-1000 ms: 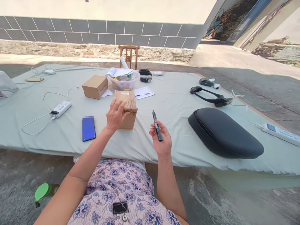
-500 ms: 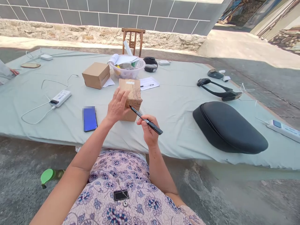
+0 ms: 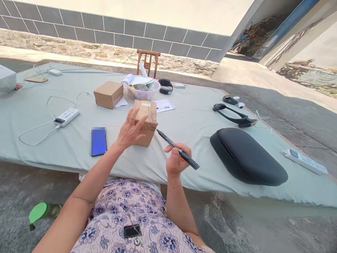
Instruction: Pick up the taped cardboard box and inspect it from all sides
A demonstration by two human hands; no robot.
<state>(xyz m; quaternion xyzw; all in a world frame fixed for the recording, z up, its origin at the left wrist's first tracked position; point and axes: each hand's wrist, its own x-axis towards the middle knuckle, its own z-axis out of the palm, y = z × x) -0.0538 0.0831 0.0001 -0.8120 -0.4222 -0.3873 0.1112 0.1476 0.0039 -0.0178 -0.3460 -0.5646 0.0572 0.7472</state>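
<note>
A small cardboard box (image 3: pixel 144 139) stands on the cloth-covered table in front of me, with creased tape and dark marks on its upper part. My left hand (image 3: pixel 131 130) is at the box's left side, fingers spread, overlapping its top and front. My right hand (image 3: pixel 177 160) is closed around a black marker (image 3: pixel 168 140); the marker's tip points up and left, just off the box's right side. A blue-screened phone (image 3: pixel 99 141) lies left of my left hand.
Behind the box are a second cardboard box (image 3: pixel 108 95), a pink basket (image 3: pixel 142 92) and paper (image 3: pixel 165 105). A black padded case (image 3: pixel 249 156) and headset (image 3: pixel 234 115) lie right, a power bank (image 3: pixel 66 117) left. Another person's fingers (image 3: pixel 19 86) show far left.
My right hand has drawn the marker away from the box, down and to the right. My left hand's fingers have spread wider. The view has shifted, showing more of the wall.
</note>
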